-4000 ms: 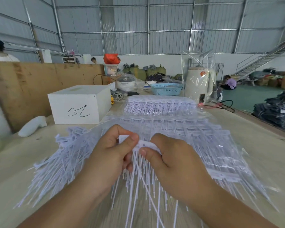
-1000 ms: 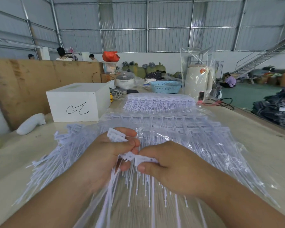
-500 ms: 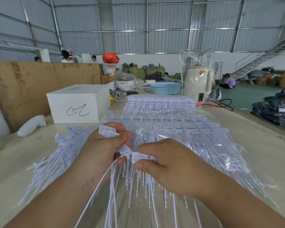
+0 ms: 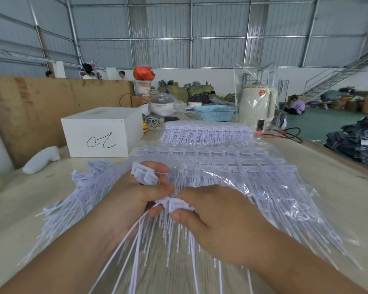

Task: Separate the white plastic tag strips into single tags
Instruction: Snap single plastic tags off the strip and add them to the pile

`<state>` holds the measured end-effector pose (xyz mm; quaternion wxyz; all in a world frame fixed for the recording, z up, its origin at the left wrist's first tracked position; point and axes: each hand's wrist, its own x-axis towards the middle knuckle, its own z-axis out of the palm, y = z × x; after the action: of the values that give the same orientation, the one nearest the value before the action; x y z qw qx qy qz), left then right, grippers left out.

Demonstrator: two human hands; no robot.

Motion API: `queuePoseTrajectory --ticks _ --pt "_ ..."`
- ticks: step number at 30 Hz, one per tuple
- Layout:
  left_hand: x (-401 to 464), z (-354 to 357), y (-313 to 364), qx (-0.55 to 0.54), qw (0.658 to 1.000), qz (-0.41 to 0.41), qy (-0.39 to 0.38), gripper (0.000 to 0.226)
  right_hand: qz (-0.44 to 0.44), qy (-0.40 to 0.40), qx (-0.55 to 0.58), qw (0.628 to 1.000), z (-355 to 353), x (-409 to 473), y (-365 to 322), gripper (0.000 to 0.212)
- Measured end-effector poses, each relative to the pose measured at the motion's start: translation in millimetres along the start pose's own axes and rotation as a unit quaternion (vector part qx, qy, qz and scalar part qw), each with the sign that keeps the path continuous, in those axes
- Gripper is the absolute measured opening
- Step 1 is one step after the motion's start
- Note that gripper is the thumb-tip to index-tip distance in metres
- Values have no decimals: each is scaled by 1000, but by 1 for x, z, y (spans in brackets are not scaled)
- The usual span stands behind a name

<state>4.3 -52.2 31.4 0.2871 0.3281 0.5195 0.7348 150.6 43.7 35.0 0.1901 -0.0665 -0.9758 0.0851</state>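
Note:
My left hand (image 4: 132, 198) grips a small bunch of single white tags (image 4: 145, 174), their flat heads poking up above my fingers and their thin tails trailing toward me. My right hand (image 4: 217, 217) pinches the head end of a white tag strip (image 4: 179, 205) between thumb and forefinger, right against the left fingertips. The strip's thin tails (image 4: 168, 236) hang down between my hands. A loose pile of separated tags (image 4: 79, 200) fans out on the table to the left. Bagged, unseparated strips (image 4: 242, 172) lie under and beyond my right hand.
A further stack of tag strips (image 4: 204, 132) lies farther back. A white box (image 4: 102, 132) stands at the back left beside a white padded object (image 4: 40, 159). Behind are a blue basket (image 4: 214, 112), a bagged white canister (image 4: 256, 107) and a plywood wall (image 4: 30, 111).
The bunch of tag heads in my left hand has grown and lifted a little. My hands stay close together on the strip, and both have shifted slightly to the left.

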Motion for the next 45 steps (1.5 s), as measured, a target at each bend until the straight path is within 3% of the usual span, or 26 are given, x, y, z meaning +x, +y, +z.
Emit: queuePoseTrajectory --ticks 3,10,13,20,21,23,25,26,31,35,37,41,45 --pt "2 0 0 21 1000 23 -4 35 -10 20 -20 1000 -1 -2 -3 22" --pt "4 6 -9 5 996 28 81 26 -9 89 -126 988 4 0 -2 15" --pt "-4 10 -10 -25 997 -14 67 21 16 87 -77 993 6 1 1 20" --pt "-11 15 -4 -34 999 -19 16 42 72 63 -38 995 7 -1 9 20" --pt "-10 13 -4 -16 1000 -3 15 41 71 58 -41 995 8 -1 8 21" --pt "-9 9 -5 135 987 86 32 42 73 47 -43 995 11 1 6 24" --pt "-6 5 -8 292 936 187 63 39 73 46 -38 996 12 2 3 26" --pt "-6 4 -9 314 924 209 69 36 75 49 -36 995 12 3 2 26" --pt "0 5 -15 245 948 175 99 28 69 57 -46 995 11 1 2 23" --pt "20 -24 -6 164 949 133 233 47 28 83 -42 995 9 -4 -5 25" --pt "17 -21 0 93 963 140 209 49 44 110 0 993 6 -2 -3 23" --pt "2 10 -12 87 981 151 80 34 49 78 70 993 12 3 5 18" --pt "-5 19 -13 33 992 108 47 27 39 64 96 993 18 2 5 29"
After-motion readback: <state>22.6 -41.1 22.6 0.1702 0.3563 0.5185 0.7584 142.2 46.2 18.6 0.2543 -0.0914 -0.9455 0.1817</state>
